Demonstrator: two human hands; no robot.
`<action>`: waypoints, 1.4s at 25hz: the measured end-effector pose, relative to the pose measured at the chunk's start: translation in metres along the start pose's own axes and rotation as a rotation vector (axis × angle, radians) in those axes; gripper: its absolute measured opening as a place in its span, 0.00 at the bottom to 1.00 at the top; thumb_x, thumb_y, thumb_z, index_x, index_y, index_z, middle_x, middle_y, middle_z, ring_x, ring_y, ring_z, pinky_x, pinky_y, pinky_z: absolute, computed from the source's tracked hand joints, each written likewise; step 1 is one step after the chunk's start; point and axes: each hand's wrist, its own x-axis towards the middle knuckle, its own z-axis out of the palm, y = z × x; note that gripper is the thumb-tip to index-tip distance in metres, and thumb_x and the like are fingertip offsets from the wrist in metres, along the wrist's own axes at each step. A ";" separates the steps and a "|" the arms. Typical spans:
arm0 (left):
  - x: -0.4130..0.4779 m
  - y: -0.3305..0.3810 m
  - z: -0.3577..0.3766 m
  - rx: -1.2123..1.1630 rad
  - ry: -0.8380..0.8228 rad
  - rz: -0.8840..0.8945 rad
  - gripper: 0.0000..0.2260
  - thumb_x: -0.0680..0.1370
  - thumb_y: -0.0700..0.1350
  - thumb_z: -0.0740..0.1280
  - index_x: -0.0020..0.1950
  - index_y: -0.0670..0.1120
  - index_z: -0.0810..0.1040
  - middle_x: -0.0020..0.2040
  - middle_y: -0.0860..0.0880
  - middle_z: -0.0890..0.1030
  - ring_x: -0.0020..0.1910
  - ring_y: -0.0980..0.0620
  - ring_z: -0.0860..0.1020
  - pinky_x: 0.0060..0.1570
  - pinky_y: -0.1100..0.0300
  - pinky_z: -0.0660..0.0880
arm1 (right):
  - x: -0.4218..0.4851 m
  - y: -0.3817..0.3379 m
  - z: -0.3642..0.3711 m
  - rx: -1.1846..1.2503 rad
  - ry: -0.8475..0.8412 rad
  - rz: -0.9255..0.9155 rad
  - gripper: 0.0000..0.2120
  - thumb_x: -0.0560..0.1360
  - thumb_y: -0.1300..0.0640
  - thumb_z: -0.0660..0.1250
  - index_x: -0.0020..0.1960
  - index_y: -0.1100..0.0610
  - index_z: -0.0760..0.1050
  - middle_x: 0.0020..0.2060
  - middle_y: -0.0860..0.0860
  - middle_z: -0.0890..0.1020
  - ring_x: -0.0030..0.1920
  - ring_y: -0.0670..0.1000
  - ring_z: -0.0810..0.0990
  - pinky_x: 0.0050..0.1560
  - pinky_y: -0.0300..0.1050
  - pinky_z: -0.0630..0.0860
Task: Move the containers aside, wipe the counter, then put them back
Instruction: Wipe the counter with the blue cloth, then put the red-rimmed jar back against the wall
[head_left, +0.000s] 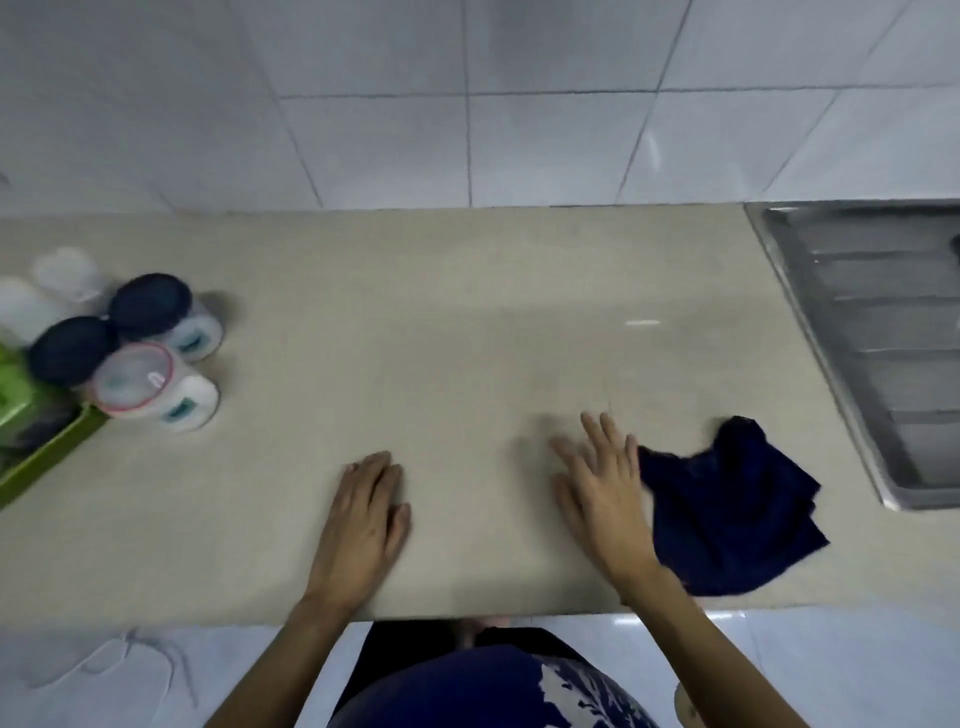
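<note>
Several containers stand clustered at the left of the beige counter: two jars with dark blue lids, a clear jar with a pink-rimmed lid, and pale white ones behind them. A dark blue cloth lies crumpled near the front edge at the right. My left hand rests flat on the counter, fingers together, holding nothing. Spread open, my right hand hovers just left of the cloth with its edge touching or overlapping it.
A green tray sits at the far left edge beside the jars. A steel sink drainboard occupies the right end. A tiled wall rises behind the counter. The tiled floor shows below the front edge.
</note>
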 end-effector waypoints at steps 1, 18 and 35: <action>-0.008 -0.011 -0.006 -0.006 0.020 -0.062 0.21 0.79 0.49 0.55 0.66 0.39 0.73 0.69 0.41 0.72 0.69 0.45 0.69 0.74 0.50 0.55 | 0.015 -0.028 0.009 0.056 -0.051 -0.131 0.19 0.74 0.59 0.68 0.65 0.55 0.73 0.71 0.61 0.68 0.75 0.63 0.60 0.72 0.68 0.57; -0.037 -0.181 -0.057 -0.162 0.429 -0.623 0.19 0.79 0.46 0.61 0.67 0.38 0.70 0.69 0.39 0.70 0.69 0.42 0.66 0.73 0.49 0.60 | 0.181 -0.360 0.096 0.406 -0.307 -0.498 0.37 0.69 0.52 0.74 0.75 0.52 0.64 0.75 0.64 0.58 0.75 0.62 0.59 0.72 0.55 0.62; 0.082 -0.066 -0.040 -0.103 0.240 -0.055 0.17 0.77 0.45 0.65 0.63 0.40 0.77 0.66 0.40 0.76 0.67 0.42 0.73 0.72 0.47 0.64 | 0.198 -0.173 0.055 0.763 0.121 0.163 0.32 0.65 0.47 0.77 0.66 0.40 0.70 0.61 0.45 0.70 0.60 0.37 0.72 0.57 0.46 0.80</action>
